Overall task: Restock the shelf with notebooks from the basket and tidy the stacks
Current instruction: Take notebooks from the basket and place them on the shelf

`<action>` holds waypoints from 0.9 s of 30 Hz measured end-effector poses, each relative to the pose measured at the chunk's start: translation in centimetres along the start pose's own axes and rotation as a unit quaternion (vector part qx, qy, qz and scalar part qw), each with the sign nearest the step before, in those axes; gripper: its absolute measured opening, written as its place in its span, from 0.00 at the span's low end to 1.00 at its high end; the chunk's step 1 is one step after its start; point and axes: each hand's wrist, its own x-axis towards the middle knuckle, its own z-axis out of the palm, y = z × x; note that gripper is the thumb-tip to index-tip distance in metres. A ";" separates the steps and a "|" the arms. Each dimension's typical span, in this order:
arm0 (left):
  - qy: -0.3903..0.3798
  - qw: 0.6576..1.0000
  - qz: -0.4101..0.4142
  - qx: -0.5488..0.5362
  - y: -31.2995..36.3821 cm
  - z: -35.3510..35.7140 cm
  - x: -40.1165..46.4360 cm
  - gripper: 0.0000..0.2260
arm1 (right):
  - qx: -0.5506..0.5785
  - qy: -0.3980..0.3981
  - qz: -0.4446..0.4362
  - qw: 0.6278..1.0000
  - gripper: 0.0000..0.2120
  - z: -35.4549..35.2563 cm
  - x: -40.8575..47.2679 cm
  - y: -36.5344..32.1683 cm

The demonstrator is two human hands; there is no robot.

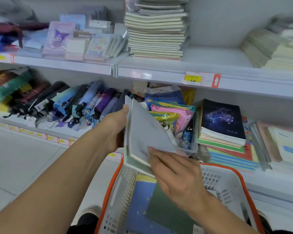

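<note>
Head view: white shelf (159, 76), basket (227, 181) below, pale tiled floor (24, 157).

Matt grey paper notebook (147, 132), perforated white plastic basket (227, 183), smooth white shelf (159, 76), glossy plastic-wrapped pouches (172, 112)

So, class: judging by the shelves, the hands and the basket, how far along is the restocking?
Done: a tall notebook stack already sits on the upper shelf. In hand: the left hand and right hand hold grey notebooks above the basket. Left: a blue notebook and a green one remain inside.
</note>
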 end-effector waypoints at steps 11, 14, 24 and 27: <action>-0.025 0.998 -0.008 -0.054 -0.8 1.3 -0.6 0.18 | 0.027 0.043 -0.014 0.999 0.10 1.6 -1.7 0.3; -0.041 0.995 -0.025 -0.089 -1.2 1.5 -0.2 0.29 | 0.058 0.087 0.027 0.994 0.08 1.5 -1.8 0.6; -0.188 0.969 -0.067 -0.148 -3.2 2.9 -1.6 0.17 | 0.241 0.141 0.253 0.926 0.08 1.5 -1.4 -1.1; -0.172 0.974 -0.067 -0.131 -4.0 3.4 -1.6 0.22 | 0.333 0.130 0.351 0.865 0.06 1.5 -1.1 -1.1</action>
